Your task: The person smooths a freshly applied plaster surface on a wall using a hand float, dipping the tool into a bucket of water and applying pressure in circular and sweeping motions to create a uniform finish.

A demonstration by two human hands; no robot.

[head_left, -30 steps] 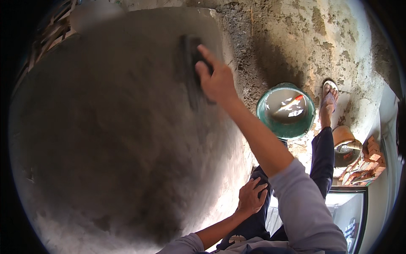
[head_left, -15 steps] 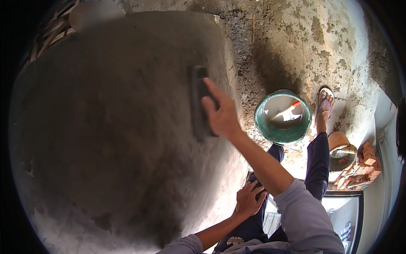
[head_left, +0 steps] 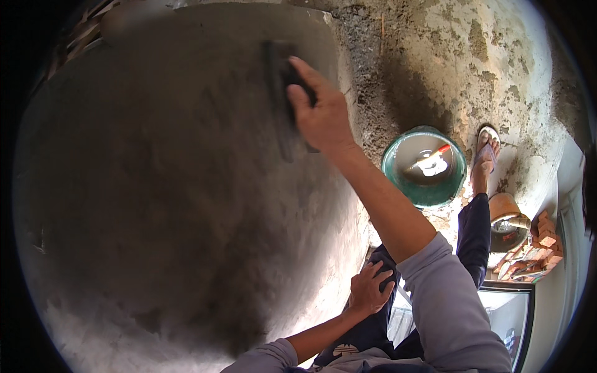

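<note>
A large grey wet-plastered wall point(head_left: 161, 205) fills the left and middle of the head view. My right hand point(head_left: 320, 112) grips the handle of a dark plastering float point(head_left: 280, 99), whose flat blade lies upright against the wall near its right edge. My left hand point(head_left: 370, 289) rests with fingers spread on my dark trouser knee, low in the picture, holding nothing. Both forearms wear grey sleeves.
A green bucket point(head_left: 398, 180) with a red-handled trowel point(head_left: 432, 158) inside stands on the rough ground to the right. My foot in a sandal point(head_left: 485, 155) is beside it. A brown pot point(head_left: 507, 217) and broken bricks point(head_left: 541, 245) lie farther right.
My right hand slid the float down the wall and then a little back up and to the right. My left hand stayed on my knee.
</note>
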